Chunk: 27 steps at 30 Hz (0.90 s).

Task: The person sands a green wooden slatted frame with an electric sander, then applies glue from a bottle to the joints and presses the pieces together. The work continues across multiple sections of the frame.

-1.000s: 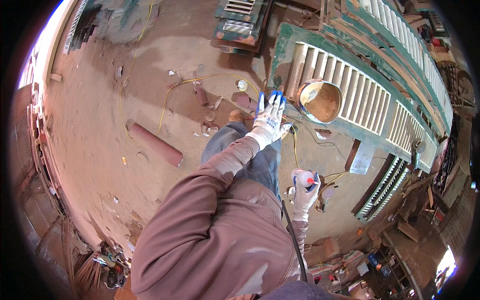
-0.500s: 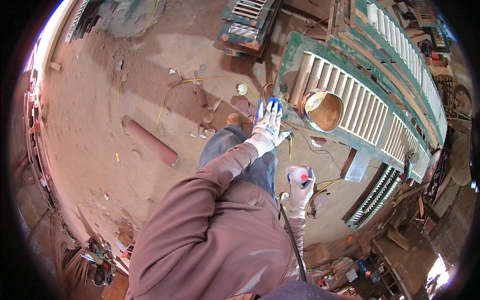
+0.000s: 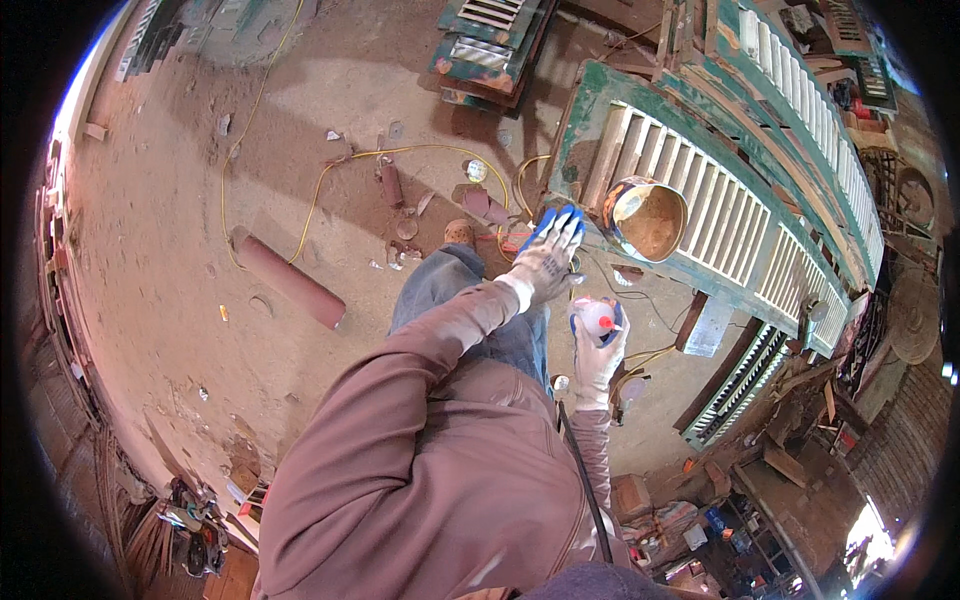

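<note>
My left hand [image 3: 548, 258], in a white glove with blue-coated fingers, lies flat with its fingers stretched out. It is at the near left corner of a green-framed louvred shutter [image 3: 585, 120]; whether it touches the wood I cannot tell. Nothing shows in that hand. My right hand [image 3: 597, 365], gloved alike, is closed round a whitish squeeze bottle [image 3: 592, 318] with a red tip, held apart from the shutter. On the shutter, just right of my left hand, stands an open round can [image 3: 648, 220] with brownish contents.
More louvred shutters [image 3: 770, 70] are stacked behind, and another pile [image 3: 485, 50] lies at the far middle. A yellow cord [image 3: 318, 190] winds over the dusty floor near a roll of reddish-brown sheet [image 3: 290, 280]. Another shutter [image 3: 742, 385] lies at the right.
My left hand has moved right to the shutter's corner, its fingers now slanting right. My right hand keeps hold of the bottle with little movement. The view has shifted slightly.
</note>
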Available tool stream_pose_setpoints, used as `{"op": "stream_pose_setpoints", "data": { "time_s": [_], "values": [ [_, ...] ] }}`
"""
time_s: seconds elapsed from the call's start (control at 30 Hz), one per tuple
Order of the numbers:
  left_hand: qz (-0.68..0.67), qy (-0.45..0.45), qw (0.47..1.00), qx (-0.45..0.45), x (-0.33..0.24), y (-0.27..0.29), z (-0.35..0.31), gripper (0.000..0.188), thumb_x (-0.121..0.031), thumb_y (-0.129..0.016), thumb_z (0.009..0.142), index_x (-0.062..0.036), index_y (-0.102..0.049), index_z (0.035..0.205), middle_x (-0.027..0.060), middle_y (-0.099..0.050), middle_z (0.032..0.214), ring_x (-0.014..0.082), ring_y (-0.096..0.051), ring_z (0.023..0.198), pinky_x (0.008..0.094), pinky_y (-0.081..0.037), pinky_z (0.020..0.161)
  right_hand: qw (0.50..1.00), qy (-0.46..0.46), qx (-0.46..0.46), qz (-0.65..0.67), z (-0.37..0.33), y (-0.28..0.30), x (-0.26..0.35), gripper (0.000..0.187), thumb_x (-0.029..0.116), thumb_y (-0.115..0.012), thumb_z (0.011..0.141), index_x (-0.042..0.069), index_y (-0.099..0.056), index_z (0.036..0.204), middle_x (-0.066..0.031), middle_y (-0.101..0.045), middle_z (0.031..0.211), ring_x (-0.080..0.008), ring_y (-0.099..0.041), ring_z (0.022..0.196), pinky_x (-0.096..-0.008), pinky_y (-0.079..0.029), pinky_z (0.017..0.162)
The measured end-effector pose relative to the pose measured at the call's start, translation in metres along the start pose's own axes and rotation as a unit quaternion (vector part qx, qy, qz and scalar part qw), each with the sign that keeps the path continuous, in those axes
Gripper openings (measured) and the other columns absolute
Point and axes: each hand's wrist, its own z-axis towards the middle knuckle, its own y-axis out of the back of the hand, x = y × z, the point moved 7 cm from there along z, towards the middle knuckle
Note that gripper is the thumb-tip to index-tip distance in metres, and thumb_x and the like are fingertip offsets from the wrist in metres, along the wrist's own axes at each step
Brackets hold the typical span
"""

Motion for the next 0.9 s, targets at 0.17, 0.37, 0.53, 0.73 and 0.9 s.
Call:
{"op": "stream_pose_setpoints", "data": {
  "time_s": [0.17, 0.37, 0.53, 0.73, 0.9],
  "values": [
    [0.015, 0.016, 1.000, 0.009, 0.015, 0.028, 0.032, 0.095, -0.060, -0.054, 0.100, 0.0054, -0.029, 0.164, 0.0252, -0.023, 0.173, 0.0421, -0.012, 0.163, 0.0538, -0.002, 0.133, 0.998, 0.010, -0.032, 0.048, 0.039, -0.026, -0.011, 0.072, 0.005, -0.088, 0.084, 0.003, -0.050, 0.146, -0.0160, -0.059, 0.141, -0.0266, -0.059, 0.128, -0.0413, -0.053, 0.107],
    [0.015, 0.037, 0.999, -0.007, 0.039, 0.031, 0.002, 0.092, -0.059, -0.055, 0.099, 0.0056, -0.035, 0.161, 0.0265, -0.024, 0.172, 0.0427, -0.017, 0.162, 0.0536, -0.009, 0.133, 0.997, 0.042, -0.052, 0.040, 0.073, -0.052, 0.002, 0.072, 0.007, -0.088, 0.084, 0.002, -0.050, 0.145, -0.0159, -0.060, 0.138, -0.0269, -0.060, 0.125, -0.0411, -0.051, 0.108],
    [0.013, 0.029, 0.999, 0.001, 0.044, 0.037, -0.045, 0.092, -0.057, -0.059, 0.097, 0.0041, -0.034, 0.162, 0.0259, -0.025, 0.172, 0.0419, -0.018, 0.162, 0.0587, -0.011, 0.131, 0.993, 0.088, -0.073, -0.003, 0.086, -0.063, 0.006, 0.074, 0.010, -0.090, 0.084, 0.000, -0.049, 0.145, -0.0173, -0.062, 0.136, -0.0273, -0.061, 0.123, -0.0404, -0.051, 0.107],
    [-0.005, 0.013, 0.999, -0.043, 0.043, 0.039, -0.053, 0.089, -0.051, -0.063, 0.095, 0.0028, -0.038, 0.161, 0.0234, -0.029, 0.171, 0.0420, -0.018, 0.162, 0.0636, -0.010, 0.130, 0.997, 0.057, -0.024, 0.044, 0.095, -0.069, -0.026, 0.080, 0.017, -0.092, 0.084, -0.001, -0.045, 0.147, -0.0197, -0.059, 0.137, -0.0282, -0.060, 0.124, -0.0410, -0.051, 0.106],
    [0.064, 0.017, 0.997, -0.026, 0.042, 0.038, -0.013, 0.086, -0.059, -0.051, 0.100, -0.0012, -0.039, 0.162, 0.0190, -0.027, 0.173, 0.0390, -0.018, 0.162, 0.0652, -0.006, 0.130, 0.998, 0.041, -0.038, -0.009, 0.089, -0.061, -0.026, 0.083, 0.021, -0.092, 0.086, -0.002, -0.040, 0.148, -0.0219, -0.056, 0.140, -0.0304, -0.059, 0.126, -0.0416, -0.051, 0.106]
  ]
}}
